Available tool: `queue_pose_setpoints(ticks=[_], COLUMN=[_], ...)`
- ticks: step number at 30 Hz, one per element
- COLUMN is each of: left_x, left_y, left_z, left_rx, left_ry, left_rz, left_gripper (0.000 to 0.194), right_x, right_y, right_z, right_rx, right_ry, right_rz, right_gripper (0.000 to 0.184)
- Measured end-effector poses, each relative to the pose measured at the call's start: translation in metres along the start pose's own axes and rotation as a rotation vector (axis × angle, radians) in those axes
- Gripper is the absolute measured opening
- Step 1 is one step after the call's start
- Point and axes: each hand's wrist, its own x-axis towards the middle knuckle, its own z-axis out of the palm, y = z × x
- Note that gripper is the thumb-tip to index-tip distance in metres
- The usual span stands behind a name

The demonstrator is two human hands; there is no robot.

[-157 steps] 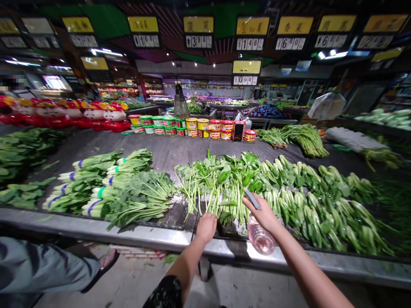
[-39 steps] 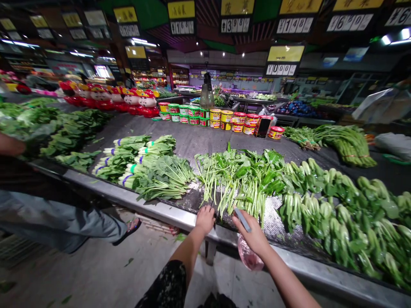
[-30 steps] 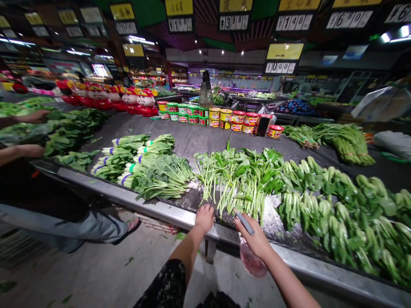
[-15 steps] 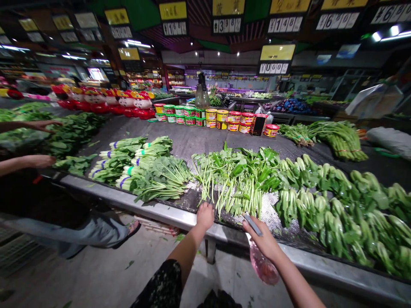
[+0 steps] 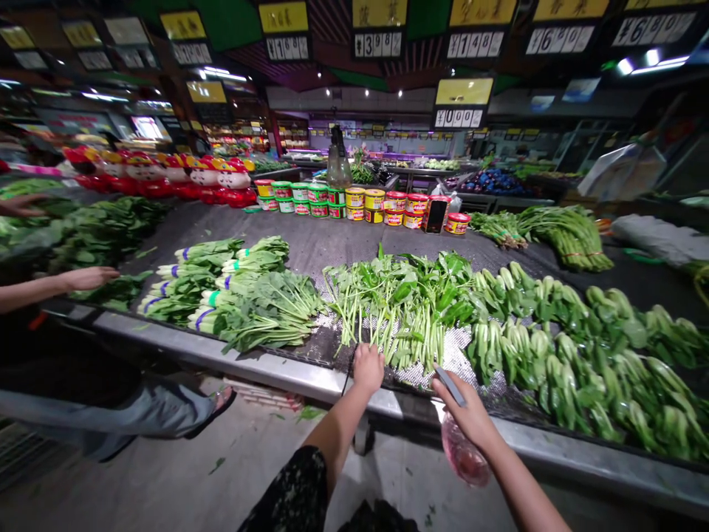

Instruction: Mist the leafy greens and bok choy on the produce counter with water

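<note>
My right hand [image 5: 467, 408] is wrapped round a spray bottle [image 5: 464, 454] with a pink see-through body and a grey top, held in front of the stall's metal edge. The bottle's neck is hidden by my fingers. My left hand [image 5: 368, 368] is at the edge, its fingers curled closed by the cut ends of loose leafy stems [image 5: 413, 303]. What those fingers hold, if anything, is hidden; a thin dark strand shows beside them. The stems lie spread on a dark mesh mat [image 5: 457, 347], leaves pointing away from me.
Banded green bunches [image 5: 207, 284] lie left of the stems, bok choy [image 5: 559, 362] right. Several stacked tubs [image 5: 362, 203] and a phone [image 5: 437, 214] stand behind. Another person's hand [image 5: 91, 278] reaches in from the left. A metal rail [image 5: 310, 378] edges the stall; price signs [image 5: 464, 103] hang above.
My left hand has moved slightly right along the stem ends. My right hand and the spray bottle have shifted a little right. The view has turned slightly right.
</note>
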Motion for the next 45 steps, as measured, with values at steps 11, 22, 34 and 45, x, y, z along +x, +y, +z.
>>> queue_pose_setpoints(ticks=[11,22,34,45], left_x=[-0.009,-0.012,-0.016,-0.018], left_y=[0.006,0.005,0.006,0.007], left_z=[0.021,0.024,0.016,0.013], left_rx=[0.033,0.053,0.05,0.03], left_ry=[0.052,0.084,0.078,0.07], left_rz=[0.058,0.063,0.039,0.031], left_gripper=[0.031,0.032,0.034,0.031], right_x=[-0.009,0.038,0.107,0.124], right_y=[0.017,-0.029,-0.074,-0.071], right_z=[-0.01,-0.024,-0.017,-0.005], right_rx=[-0.069,-0.014,-0.076,-0.043], right_ry=[0.076,0.097,0.156,0.123], right_rz=[0.046,-0.038,-0.117,-0.076], right_gripper=[0.046,0.047,0.045,0.052])
